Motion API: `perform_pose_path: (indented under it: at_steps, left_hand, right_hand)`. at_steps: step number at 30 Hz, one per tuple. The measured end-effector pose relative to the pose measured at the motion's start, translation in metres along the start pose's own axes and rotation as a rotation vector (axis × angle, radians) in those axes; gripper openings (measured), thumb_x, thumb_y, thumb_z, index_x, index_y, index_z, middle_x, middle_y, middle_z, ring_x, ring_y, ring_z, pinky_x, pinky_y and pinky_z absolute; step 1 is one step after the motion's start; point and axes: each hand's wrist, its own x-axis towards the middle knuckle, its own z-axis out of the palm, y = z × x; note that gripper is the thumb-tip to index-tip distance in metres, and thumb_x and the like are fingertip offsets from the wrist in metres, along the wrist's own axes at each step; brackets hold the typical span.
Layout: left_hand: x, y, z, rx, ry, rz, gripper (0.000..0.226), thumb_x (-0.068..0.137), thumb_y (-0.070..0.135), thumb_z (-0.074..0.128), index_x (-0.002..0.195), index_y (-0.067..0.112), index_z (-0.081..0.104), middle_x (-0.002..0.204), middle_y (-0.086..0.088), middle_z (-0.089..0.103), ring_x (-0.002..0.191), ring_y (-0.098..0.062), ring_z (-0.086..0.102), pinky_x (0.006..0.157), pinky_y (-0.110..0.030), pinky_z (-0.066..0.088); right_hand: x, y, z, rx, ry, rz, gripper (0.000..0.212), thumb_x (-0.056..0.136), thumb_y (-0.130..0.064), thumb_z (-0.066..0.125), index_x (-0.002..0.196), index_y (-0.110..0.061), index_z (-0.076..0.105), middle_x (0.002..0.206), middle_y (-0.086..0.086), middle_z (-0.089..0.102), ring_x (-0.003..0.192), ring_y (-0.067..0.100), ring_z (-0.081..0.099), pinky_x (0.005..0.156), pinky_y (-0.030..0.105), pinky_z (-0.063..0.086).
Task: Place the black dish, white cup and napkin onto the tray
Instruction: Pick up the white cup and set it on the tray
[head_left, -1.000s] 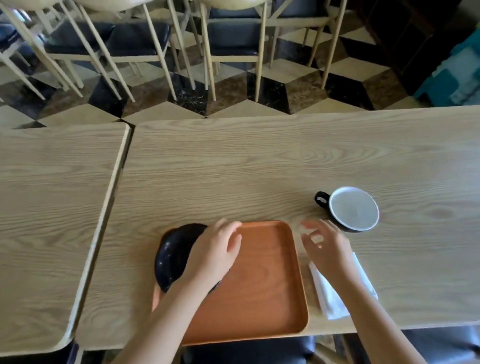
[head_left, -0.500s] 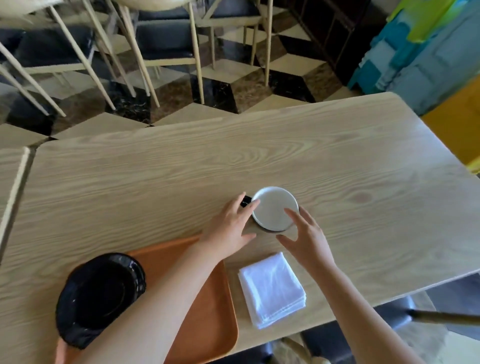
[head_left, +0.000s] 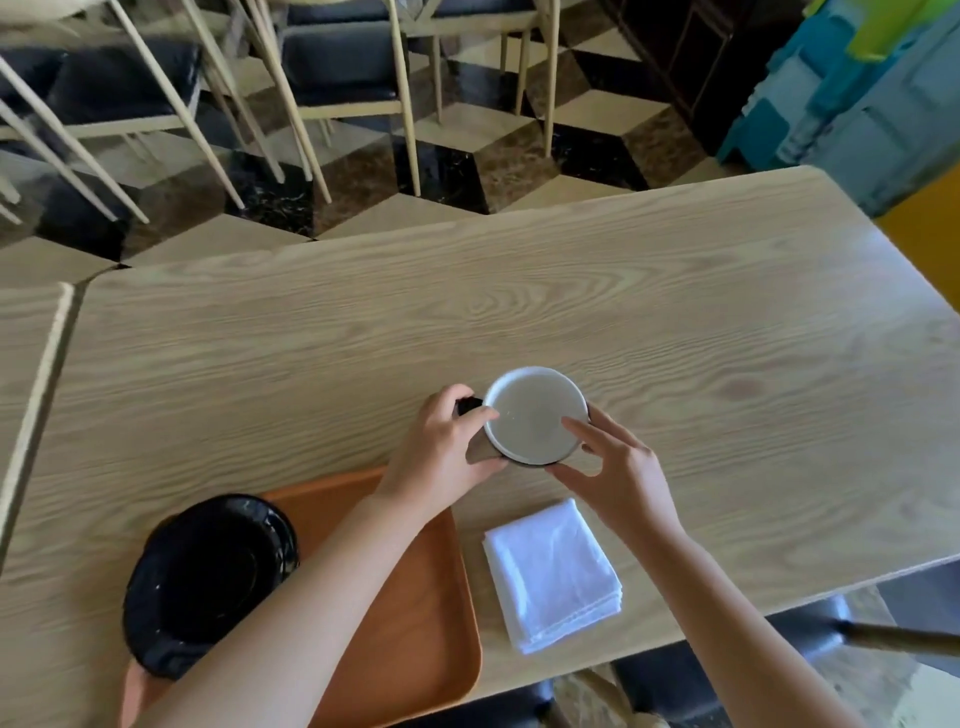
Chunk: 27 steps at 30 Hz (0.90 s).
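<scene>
The black dish (head_left: 208, 584) already sits on the tray (head_left: 415, 597), below the left hand (head_left: 441, 452). Both hands, the right hand (head_left: 618, 470) opposite, clasp the white cup (head_left: 535, 415) on the tabletop (head_left: 363, 338). The napkin (head_left: 553, 571) waits beneath the right hand, off-tray.

The left forearm (head_left: 311, 597) hides the middle of the tray (head_left: 415, 623), whose near edge the bottom border cuts off. The cup (head_left: 535, 415) handle mostly disappears behind the left hand (head_left: 441, 457). The far chairs (head_left: 337, 78) are cropped
</scene>
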Motion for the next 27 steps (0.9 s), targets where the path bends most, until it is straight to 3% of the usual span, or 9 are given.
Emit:
perform_pose_path:
  at_steps: [4, 9, 15, 19, 22, 24, 27]
  left_hand:
    - [-0.035, -0.008, -0.026, 0.034, 0.071, -0.056, 0.049, 0.060, 0.027, 0.085, 0.105, 0.015, 0.068, 0.113, -0.014, 0.057, 0.103, -0.029, 0.058, 0.087, -0.032, 0.046]
    - [-0.092, -0.026, -0.050, 0.126, 0.128, -0.208, 0.048, 0.061, 0.034, 0.083, 0.102, 0.017, 0.068, 0.113, -0.011, 0.058, 0.093, -0.023, 0.061, 0.079, -0.028, 0.049]
    - [-0.138, -0.045, -0.046, 0.152, 0.110, -0.358, 0.049, 0.062, 0.036, 0.082, 0.104, 0.016, 0.067, 0.114, -0.012, 0.058, 0.099, -0.026, 0.060, 0.082, -0.029, 0.049]
    - [-0.144, -0.049, -0.040, 0.153, 0.133, -0.379, 0.050, 0.060, 0.035, 0.083, 0.103, 0.015, 0.068, 0.113, -0.013, 0.059, 0.099, -0.028, 0.060, 0.081, -0.032, 0.051]
    - [-0.146, -0.049, -0.036, 0.156, 0.160, -0.372, 0.050, 0.061, 0.036, 0.081, 0.103, 0.014, 0.067, 0.113, -0.014, 0.058, 0.100, -0.028, 0.058, 0.083, -0.033, 0.050]
    - [-0.146, -0.048, -0.033, 0.151, 0.178, -0.368, 0.050, 0.062, 0.035, 0.081, 0.104, 0.014, 0.066, 0.114, -0.015, 0.057, 0.101, -0.029, 0.058, 0.083, -0.034, 0.051]
    - [-0.144, -0.048, -0.032, 0.162, 0.198, -0.359, 0.049, 0.062, 0.034, 0.081, 0.104, 0.013, 0.066, 0.113, -0.017, 0.057, 0.101, -0.031, 0.058, 0.083, -0.037, 0.052]
  right_hand:
    - [-0.005, -0.025, 0.007, 0.047, -0.055, -0.061, 0.052, 0.063, -0.024, 0.083, 0.112, -0.019, 0.066, 0.135, 0.002, 0.056, 0.100, 0.020, 0.068, 0.082, 0.033, 0.056]
    - [-0.012, -0.062, 0.036, 0.049, -0.220, -0.154, 0.052, 0.063, -0.027, 0.082, 0.112, -0.019, 0.066, 0.134, -0.005, 0.056, 0.096, 0.018, 0.067, 0.079, 0.019, 0.046]
    - [-0.023, -0.082, 0.066, 0.065, -0.371, -0.166, 0.056, 0.066, -0.022, 0.080, 0.119, -0.025, 0.060, 0.128, -0.029, 0.038, 0.108, 0.014, 0.062, 0.083, 0.021, 0.046]
    - [-0.026, -0.079, 0.075, 0.077, -0.369, -0.175, 0.057, 0.067, -0.021, 0.079, 0.120, -0.024, 0.057, 0.133, -0.024, 0.043, 0.107, 0.014, 0.063, 0.081, 0.020, 0.046]
    - [-0.027, -0.081, 0.075, 0.098, -0.394, -0.125, 0.075, 0.069, -0.026, 0.078, 0.134, -0.032, 0.040, 0.128, -0.009, 0.059, 0.109, 0.010, 0.061, 0.081, 0.016, 0.043]
    - [-0.025, -0.081, 0.074, 0.119, -0.417, -0.084, 0.087, 0.069, -0.027, 0.078, 0.141, -0.033, 0.028, 0.126, -0.009, 0.060, 0.110, 0.009, 0.061, 0.086, 0.018, 0.045]
    - [-0.022, -0.080, 0.074, 0.079, -0.424, -0.076, 0.087, 0.068, -0.027, 0.079, 0.140, -0.030, 0.031, 0.128, -0.008, 0.060, 0.108, 0.009, 0.062, 0.086, 0.020, 0.046]
